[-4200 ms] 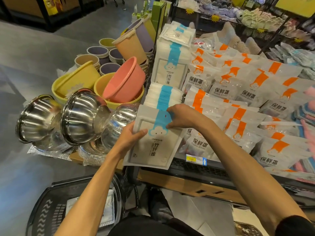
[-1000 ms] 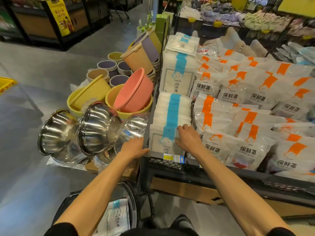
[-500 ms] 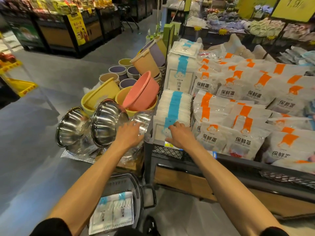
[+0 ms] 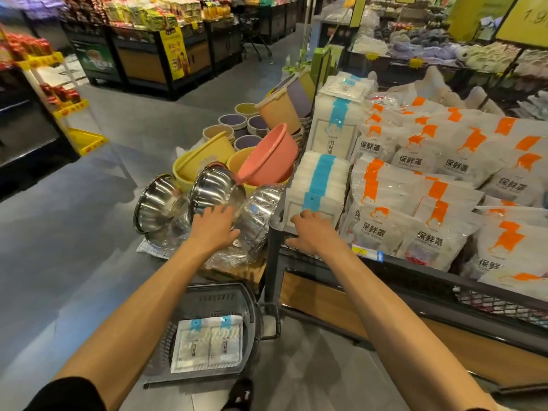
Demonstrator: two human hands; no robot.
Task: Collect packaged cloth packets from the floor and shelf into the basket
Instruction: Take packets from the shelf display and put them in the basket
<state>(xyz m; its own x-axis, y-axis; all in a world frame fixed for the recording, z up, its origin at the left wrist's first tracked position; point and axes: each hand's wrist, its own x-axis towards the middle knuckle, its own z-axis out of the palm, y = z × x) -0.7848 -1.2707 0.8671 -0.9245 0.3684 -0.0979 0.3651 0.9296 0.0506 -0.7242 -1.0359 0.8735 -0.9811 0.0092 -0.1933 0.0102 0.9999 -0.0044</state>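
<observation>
The cloth packets (image 4: 321, 182) are flat white pouches, each with a light-blue stripe down the middle and a small cloud figure above dark print. A tight row of them stands on edge at the near left corner of the shelf (image 4: 415, 271), with a second, taller stack behind it. The right hand (image 4: 314, 232) lies at the row's front, fingers nearly straight and thumb spread, tips against the front packet without gripping it. The left hand (image 4: 213, 226) hovers with loose, spread fingers, holding nothing, before the steel bowls (image 4: 216, 188). Two more packets (image 4: 207, 342) lie flat side by side in the grey basket (image 4: 252, 304) on the near floor. Orange-striped bags (image 4: 427, 232) fill the shelf to the right.
</observation>
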